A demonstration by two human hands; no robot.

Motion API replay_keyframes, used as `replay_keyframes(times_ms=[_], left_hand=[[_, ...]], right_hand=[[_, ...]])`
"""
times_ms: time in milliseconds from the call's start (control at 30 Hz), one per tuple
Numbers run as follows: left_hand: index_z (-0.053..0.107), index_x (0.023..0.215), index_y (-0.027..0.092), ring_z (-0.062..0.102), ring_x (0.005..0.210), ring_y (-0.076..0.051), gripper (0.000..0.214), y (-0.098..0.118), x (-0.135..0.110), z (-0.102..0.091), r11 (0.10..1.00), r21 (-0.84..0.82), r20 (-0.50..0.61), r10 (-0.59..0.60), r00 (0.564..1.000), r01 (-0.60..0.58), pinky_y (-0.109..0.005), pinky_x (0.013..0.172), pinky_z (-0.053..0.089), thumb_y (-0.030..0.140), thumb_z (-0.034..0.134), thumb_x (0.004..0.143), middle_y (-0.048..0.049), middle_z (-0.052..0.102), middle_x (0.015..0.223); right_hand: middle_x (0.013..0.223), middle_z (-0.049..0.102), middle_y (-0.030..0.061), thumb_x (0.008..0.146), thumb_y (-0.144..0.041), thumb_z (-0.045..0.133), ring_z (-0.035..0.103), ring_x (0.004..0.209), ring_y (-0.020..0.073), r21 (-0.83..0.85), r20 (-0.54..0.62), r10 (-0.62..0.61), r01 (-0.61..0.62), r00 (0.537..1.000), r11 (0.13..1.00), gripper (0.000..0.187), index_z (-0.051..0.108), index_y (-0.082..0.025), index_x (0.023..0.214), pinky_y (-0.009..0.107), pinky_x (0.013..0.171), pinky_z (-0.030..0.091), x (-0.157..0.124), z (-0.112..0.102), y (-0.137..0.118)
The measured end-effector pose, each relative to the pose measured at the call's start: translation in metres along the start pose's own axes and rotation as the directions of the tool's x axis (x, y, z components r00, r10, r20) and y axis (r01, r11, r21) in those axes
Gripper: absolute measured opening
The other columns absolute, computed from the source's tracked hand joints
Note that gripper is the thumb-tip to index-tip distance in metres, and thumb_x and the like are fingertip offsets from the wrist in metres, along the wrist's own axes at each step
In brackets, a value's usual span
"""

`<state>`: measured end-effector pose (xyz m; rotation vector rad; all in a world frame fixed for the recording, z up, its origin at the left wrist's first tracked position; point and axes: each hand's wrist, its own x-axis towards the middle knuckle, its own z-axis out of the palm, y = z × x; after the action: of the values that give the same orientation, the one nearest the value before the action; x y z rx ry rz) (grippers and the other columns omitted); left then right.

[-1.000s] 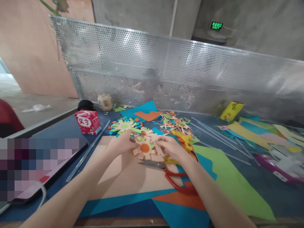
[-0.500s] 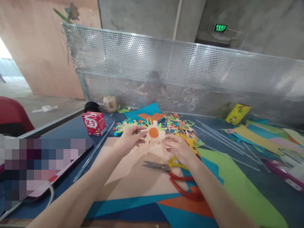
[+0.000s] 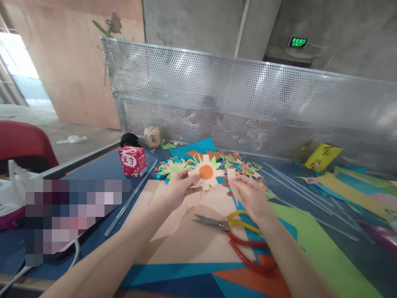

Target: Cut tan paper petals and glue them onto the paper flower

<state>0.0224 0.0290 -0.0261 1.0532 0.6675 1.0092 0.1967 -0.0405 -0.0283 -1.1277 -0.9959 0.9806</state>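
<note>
My left hand (image 3: 181, 185) pinches a pale paper flower (image 3: 206, 172) with an orange scalloped centre, keeping it upright above the desk. To the right of the flower, my right hand (image 3: 249, 194) has its fingers closed on a small pale paper strip (image 3: 231, 174), which stands apart from the flower. Below the hands lies a large pale paper sheet (image 3: 167, 246). Scissors (image 3: 221, 225) with yellow and red handles rest on it, blades parted and pointing left. My right wrist passes over part of their handles.
Coloured paper scraps (image 3: 238, 161) pile behind the hands. At left are a red box (image 3: 132, 161) and a clear stick (image 3: 132, 198); at right, a green sheet (image 3: 316, 244), several clear sticks and a yellow packet (image 3: 323, 157). A perforated metal panel (image 3: 180, 82) stands at the back.
My right hand has moved right, away from the flower, with the pale strip in its fingers. My left hand still holds the flower. The view has shifted slightly left.
</note>
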Motion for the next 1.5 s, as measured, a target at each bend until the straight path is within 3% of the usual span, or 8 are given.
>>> replay_keyframes(times_ms=[133,200,300,567,767,1033,1200,1500], left_hand=[[0.056,0.069,0.015,0.052,0.055,-0.006,0.023,0.006,0.002,-0.002,0.991,-0.079,-0.028,0.109,0.994,-0.111,-0.021,0.053,0.047,0.026,0.072,0.057,0.0017,0.059,0.067],[0.057,0.069,0.015,0.054,0.056,-0.007,0.023,0.006,0.001,-0.002,0.991,-0.062,-0.053,0.115,0.992,-0.118,-0.021,0.053,0.046,0.027,0.072,0.057,0.0015,0.061,0.069],[0.058,0.072,0.015,0.054,0.055,-0.007,0.022,0.003,0.0,0.0,0.991,-0.021,-0.039,0.134,0.99,-0.135,-0.02,0.051,0.043,0.028,0.071,0.059,0.0012,0.062,0.07],[0.057,0.074,0.014,0.053,0.052,-0.006,0.02,0.001,-0.003,0.007,0.985,-0.018,0.032,0.174,0.984,-0.174,-0.019,0.049,0.041,0.025,0.069,0.061,0.0009,0.062,0.065],[0.057,0.074,0.015,0.054,0.053,-0.007,0.021,0.003,-0.004,0.009,0.981,0.077,-0.005,0.18,0.984,-0.179,-0.019,0.048,0.04,0.024,0.069,0.06,0.0008,0.064,0.067],[0.056,0.074,0.016,0.056,0.055,-0.008,0.019,0.003,-0.005,0.01,0.978,0.073,0.008,0.193,0.981,-0.193,-0.019,0.048,0.041,0.024,0.068,0.061,0.0005,0.065,0.069],[0.053,0.067,0.015,0.051,0.048,-0.006,0.02,0.005,-0.006,0.011,0.972,0.105,-0.032,0.214,0.976,-0.209,-0.018,0.044,0.037,0.022,0.069,0.057,0.0032,0.06,0.06],[0.053,0.068,0.015,0.056,0.053,-0.008,0.02,0.009,-0.01,0.016,0.956,0.145,-0.057,0.266,0.962,-0.256,-0.019,0.048,0.043,0.021,0.069,0.057,0.0021,0.063,0.063]], right_hand=[[0.06,0.06,-0.0006,0.064,-0.038,0.063,0.061,0.064,0.0189,-0.222,0.036,-0.013,0.021,0.999,0.975,0.018,0.059,-0.021,0.065,0.029,0.06,0.044,0.0,0.003,0.002],[0.059,0.061,-0.0011,0.061,-0.04,0.065,0.061,0.058,0.0184,-0.234,0.095,0.026,-0.003,0.995,0.972,0.02,0.059,-0.021,0.065,0.03,0.059,0.045,-0.001,0.008,0.005],[0.06,0.062,-0.0008,0.058,-0.039,0.068,0.06,0.055,0.0167,-0.239,0.071,0.062,-0.044,0.996,0.97,0.021,0.062,-0.021,0.067,0.03,0.059,0.046,-0.005,0.016,0.007],[0.063,0.064,0.0003,0.062,-0.034,0.065,0.062,0.057,0.0175,-0.211,0.054,0.121,-0.107,0.991,0.972,0.015,0.063,-0.02,0.068,0.029,0.059,0.046,-0.017,0.029,-0.001],[0.07,0.066,0.0028,0.063,-0.035,0.065,0.063,0.062,0.0202,-0.114,0.053,0.129,-0.123,0.99,0.986,0.016,0.062,-0.021,0.069,0.03,0.058,0.048,-0.02,0.031,0.0],[0.077,0.066,0.0034,0.063,-0.03,0.065,0.063,0.077,0.0211,-0.061,0.088,0.112,-0.107,0.99,0.992,0.013,0.063,-0.02,0.07,0.032,0.071,0.048,-0.022,0.033,0.001],[0.076,0.066,0.0016,0.06,-0.026,0.066,0.062,0.077,0.0188,-0.094,0.088,0.071,-0.062,0.994,0.994,0.014,0.062,-0.019,0.072,0.03,0.071,0.047,-0.02,0.031,0.004],[0.081,0.066,0.0026,0.063,-0.027,0.065,0.06,0.077,0.0182,0.027,0.139,0.094,-0.099,0.986,0.995,0.018,0.065,-0.022,0.081,0.027,0.065,0.045,-0.02,0.028,0.003]])
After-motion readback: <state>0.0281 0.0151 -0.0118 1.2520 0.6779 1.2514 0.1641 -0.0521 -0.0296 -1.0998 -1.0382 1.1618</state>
